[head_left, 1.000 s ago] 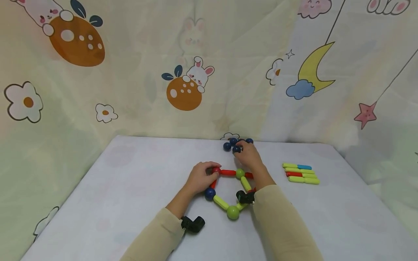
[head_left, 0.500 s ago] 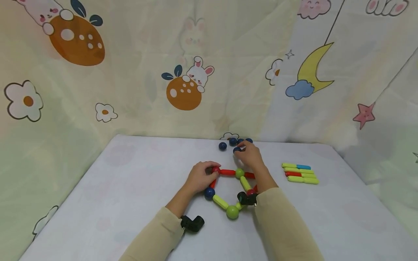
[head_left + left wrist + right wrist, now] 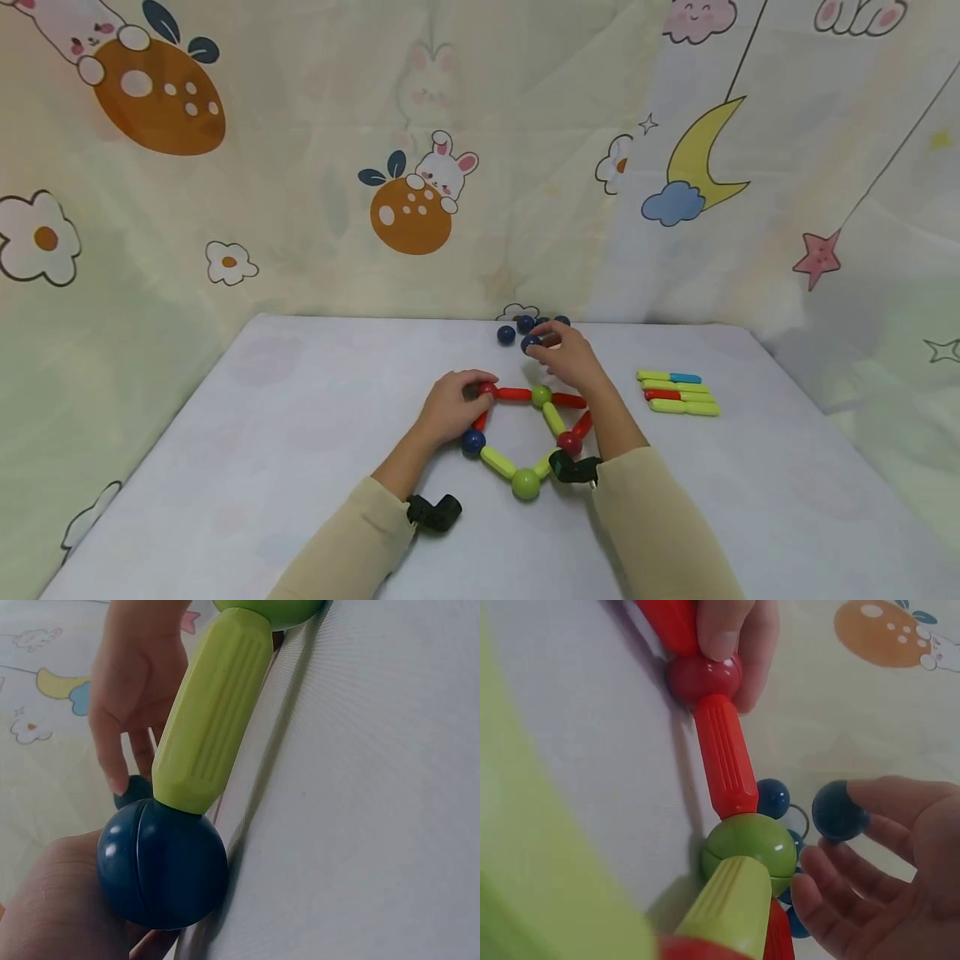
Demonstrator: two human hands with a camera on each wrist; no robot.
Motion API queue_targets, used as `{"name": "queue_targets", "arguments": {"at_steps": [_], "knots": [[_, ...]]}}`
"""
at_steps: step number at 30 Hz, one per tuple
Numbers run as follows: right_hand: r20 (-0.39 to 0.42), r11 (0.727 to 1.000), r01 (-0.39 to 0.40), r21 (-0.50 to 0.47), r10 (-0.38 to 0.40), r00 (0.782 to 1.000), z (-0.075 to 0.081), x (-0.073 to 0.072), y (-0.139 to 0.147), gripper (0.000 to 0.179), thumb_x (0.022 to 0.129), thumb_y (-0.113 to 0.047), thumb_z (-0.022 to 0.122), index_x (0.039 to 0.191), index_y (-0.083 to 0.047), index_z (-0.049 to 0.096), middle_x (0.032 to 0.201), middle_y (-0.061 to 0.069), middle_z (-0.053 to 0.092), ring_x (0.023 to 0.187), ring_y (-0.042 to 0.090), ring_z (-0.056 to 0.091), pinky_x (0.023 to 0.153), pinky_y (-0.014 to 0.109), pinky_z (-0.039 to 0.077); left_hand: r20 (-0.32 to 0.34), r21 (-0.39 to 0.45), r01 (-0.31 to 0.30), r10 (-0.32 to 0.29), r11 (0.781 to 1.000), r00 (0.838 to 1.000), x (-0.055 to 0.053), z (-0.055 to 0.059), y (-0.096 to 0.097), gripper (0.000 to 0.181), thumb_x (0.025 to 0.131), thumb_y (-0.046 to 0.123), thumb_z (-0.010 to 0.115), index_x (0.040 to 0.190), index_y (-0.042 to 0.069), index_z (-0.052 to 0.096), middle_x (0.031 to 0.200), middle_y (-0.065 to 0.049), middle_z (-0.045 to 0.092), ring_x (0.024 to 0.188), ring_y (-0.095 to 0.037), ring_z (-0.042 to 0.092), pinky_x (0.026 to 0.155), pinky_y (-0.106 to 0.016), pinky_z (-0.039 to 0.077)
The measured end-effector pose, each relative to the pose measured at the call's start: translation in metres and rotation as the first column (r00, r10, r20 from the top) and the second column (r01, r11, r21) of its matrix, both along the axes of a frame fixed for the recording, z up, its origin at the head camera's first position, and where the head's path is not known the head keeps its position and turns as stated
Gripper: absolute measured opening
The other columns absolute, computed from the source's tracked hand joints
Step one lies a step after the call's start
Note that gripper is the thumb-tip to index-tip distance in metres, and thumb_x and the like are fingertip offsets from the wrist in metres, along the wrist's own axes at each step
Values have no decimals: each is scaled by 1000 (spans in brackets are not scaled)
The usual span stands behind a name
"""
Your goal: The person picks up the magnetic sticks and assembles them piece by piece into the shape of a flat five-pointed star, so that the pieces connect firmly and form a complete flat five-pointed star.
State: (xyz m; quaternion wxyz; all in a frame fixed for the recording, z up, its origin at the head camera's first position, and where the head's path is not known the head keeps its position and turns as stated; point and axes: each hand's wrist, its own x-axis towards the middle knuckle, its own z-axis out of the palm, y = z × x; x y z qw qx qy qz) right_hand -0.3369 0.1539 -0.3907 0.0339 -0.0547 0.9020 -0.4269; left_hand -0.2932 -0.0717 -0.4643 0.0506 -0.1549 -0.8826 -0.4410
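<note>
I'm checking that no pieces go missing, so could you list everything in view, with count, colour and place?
frame rods: 7 seen, 4 red and 3 yellow-green, on the table; the right arm may hide more
frame balls: 5 seen, 2 red, 2 green, 1 blue, joining the rods
loose balls: 4 seen, dark blue, at the far edge
held ball: 1, dark blue, in the right grip
loose rods: apparently 8, 6 yellow-green, 1 red, 1 blue, in four rows to the right
table: 1, white
backdrop: pale, cartoon prints, behind
wrist cameras: 2, black, at the wrists
sleeves: 2, beige
left grip: 1, bare, on a red frame ball
right grip: 1, bare, pinching the held ball
</note>
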Motion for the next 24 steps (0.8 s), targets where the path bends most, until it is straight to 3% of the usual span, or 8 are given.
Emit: {"name": "queue_targets", "arguments": {"at_steps": [8, 19, 24], "knots": [[-24, 995, -55, -78, 54, 998, 4, 13, 8, 43, 101, -31, 65, 139, -12, 57, 136, 20, 61, 108, 38, 68, 91, 40, 61, 2, 3, 8, -8, 1000, 1000, 1, 2, 0, 29, 97, 23, 68, 124, 18, 74, 124, -1, 73, 123, -27, 60, 118, -54, 37], [-34, 988, -64, -139, 60, 998, 11, 27, 26, 43, 101, -32, 66, 139, -14, 56, 135, 19, 63, 115, 41, 66, 93, 44, 60, 9, -1, -9, 9, 1000, 1000, 1, -1, 0, 29, 97, 25, 68, 124, 19, 74, 120, 1, 74, 105, -22, 58, 97, -43, 48], [-43, 988, -54, -145, 48, 998, 11, 32, 35, 45, 100, -32, 67, 140, -14, 56, 136, 20, 62, 114, 38, 67, 92, 42, 60, 7, 0, -15, 15, 1000, 1000, 0, -1, 1, 28, 97, 24, 67, 124, 20, 74, 121, 2, 74, 110, -22, 60, 102, -45, 48]]}}
